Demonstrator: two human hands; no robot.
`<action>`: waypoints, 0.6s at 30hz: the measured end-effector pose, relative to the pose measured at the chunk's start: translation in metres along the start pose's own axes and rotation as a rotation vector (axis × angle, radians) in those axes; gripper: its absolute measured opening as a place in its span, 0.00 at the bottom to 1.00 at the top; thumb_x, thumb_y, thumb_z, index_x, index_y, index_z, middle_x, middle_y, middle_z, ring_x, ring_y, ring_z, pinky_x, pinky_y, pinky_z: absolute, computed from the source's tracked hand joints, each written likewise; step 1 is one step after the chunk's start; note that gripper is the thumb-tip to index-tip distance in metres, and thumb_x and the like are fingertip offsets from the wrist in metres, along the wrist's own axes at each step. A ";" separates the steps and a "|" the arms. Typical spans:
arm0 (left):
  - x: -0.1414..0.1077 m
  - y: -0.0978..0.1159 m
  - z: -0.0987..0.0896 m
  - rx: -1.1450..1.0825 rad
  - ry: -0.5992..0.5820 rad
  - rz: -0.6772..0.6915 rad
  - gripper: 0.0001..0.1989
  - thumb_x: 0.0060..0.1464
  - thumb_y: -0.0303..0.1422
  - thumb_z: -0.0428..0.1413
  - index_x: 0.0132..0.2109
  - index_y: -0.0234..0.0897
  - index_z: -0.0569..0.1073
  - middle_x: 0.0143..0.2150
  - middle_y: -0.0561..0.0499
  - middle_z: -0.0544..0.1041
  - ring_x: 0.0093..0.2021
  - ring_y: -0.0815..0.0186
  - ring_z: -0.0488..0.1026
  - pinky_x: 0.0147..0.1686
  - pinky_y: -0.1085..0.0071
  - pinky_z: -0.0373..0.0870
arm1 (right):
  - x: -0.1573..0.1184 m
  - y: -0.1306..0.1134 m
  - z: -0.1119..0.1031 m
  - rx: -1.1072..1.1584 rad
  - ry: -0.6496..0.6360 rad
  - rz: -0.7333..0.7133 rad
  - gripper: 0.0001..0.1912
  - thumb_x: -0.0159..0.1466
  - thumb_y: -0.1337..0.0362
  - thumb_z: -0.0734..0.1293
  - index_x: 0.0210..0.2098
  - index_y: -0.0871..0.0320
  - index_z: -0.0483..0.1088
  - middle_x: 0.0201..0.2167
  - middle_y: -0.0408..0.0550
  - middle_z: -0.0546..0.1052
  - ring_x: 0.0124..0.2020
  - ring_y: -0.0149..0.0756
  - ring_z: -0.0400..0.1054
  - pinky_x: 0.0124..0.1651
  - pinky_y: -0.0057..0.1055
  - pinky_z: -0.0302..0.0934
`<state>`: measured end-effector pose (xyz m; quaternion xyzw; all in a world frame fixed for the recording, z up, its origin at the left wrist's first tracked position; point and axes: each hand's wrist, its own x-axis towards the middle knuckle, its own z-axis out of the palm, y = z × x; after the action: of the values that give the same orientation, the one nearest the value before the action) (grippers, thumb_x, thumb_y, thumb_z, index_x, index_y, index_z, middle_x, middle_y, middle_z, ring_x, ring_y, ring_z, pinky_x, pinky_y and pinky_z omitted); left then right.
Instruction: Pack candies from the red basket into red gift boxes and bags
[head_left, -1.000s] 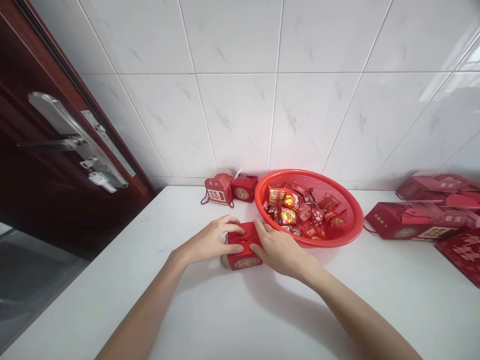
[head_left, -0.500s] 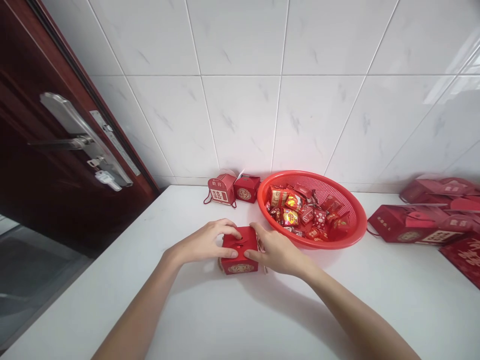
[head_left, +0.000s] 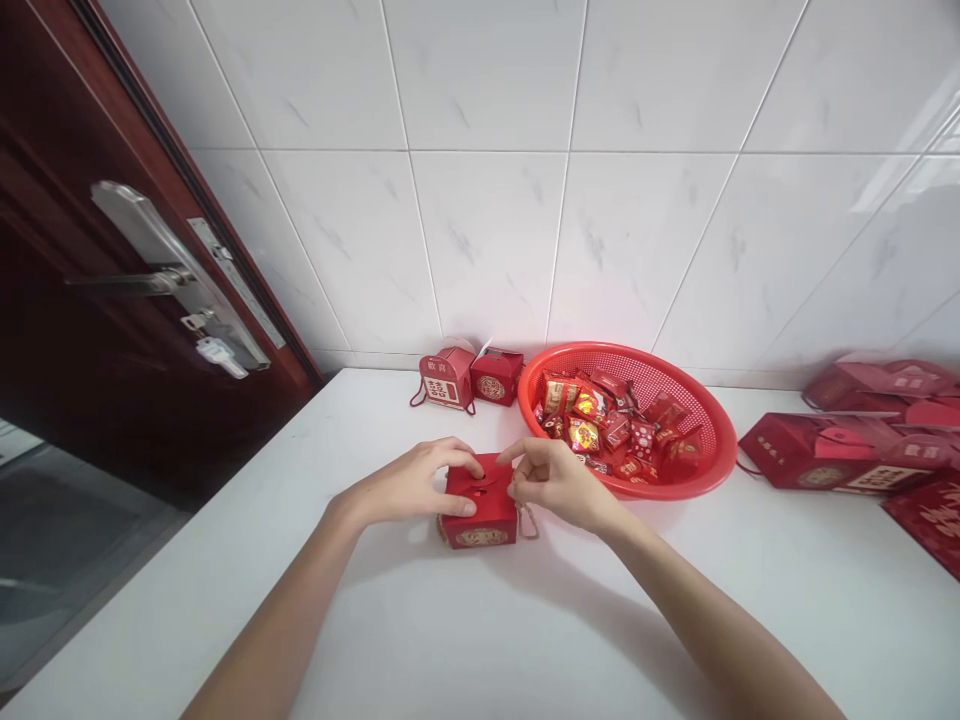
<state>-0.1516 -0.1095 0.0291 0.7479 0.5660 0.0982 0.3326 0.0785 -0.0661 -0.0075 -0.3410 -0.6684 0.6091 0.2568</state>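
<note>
A small red box (head_left: pixel 484 530) with gold print on its front stands on the white table in front of me, its top flaps folded over one another. Twisted cord loops hang at its left and right sides. My left hand (head_left: pixel 420 485) grips the box, thumb and fingers resting on the top from the left. Over the top's right edge is my right hand (head_left: pixel 555 485), its fingers curled and thumb near the index finger; whether they pinch anything is too small to tell.
Behind the box, a red plastic basket (head_left: pixel 720 450) holds wrapped sweets. Two small red boxes (head_left: pixel 448 378) stand by the tiled wall. More red boxes (head_left: pixel 810 450) lie at the right. A dark door (head_left: pixel 45 330) is at the left.
My right hand has lifted slightly off the box's right side and top, and its fingers have curled in. The right cord loop shows more. My left hand has stayed on the box.
</note>
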 end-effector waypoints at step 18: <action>-0.002 -0.009 0.003 0.004 0.011 -0.121 0.44 0.52 0.53 0.61 0.71 0.44 0.60 0.71 0.42 0.64 0.68 0.46 0.64 0.63 0.56 0.64 | -0.004 -0.005 0.003 0.243 -0.188 -0.035 0.18 0.54 0.67 0.76 0.45 0.57 0.74 0.46 0.47 0.78 0.35 0.30 0.75 0.41 0.30 0.67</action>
<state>-0.1579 -0.1115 0.0222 0.7124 0.6121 0.0808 0.3336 0.0777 -0.0716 -0.0029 -0.2371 -0.6165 0.7104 0.2429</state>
